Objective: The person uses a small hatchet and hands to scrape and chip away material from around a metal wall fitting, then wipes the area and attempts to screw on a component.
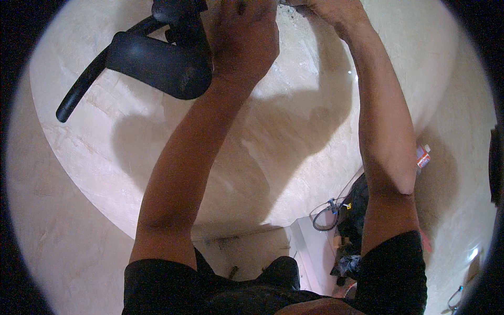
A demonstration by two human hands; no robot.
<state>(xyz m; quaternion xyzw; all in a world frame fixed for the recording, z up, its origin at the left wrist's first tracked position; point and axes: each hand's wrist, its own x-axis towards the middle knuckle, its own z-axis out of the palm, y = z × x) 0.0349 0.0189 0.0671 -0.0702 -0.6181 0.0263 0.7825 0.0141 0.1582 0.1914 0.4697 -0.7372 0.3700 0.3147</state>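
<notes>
Where the left hand (245, 39) is, a device (163, 65) (smooth, black) juts leftward.

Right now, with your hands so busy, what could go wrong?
1. A black device with a bent tube shows close beside the left hand, so a quick turn of that wrist might knock it.
2. Grey crumbs lie near the right hand; they could scatter if brushed.
3. Lower in the picture, a thin looped cable might snag a passing foot.
</notes>
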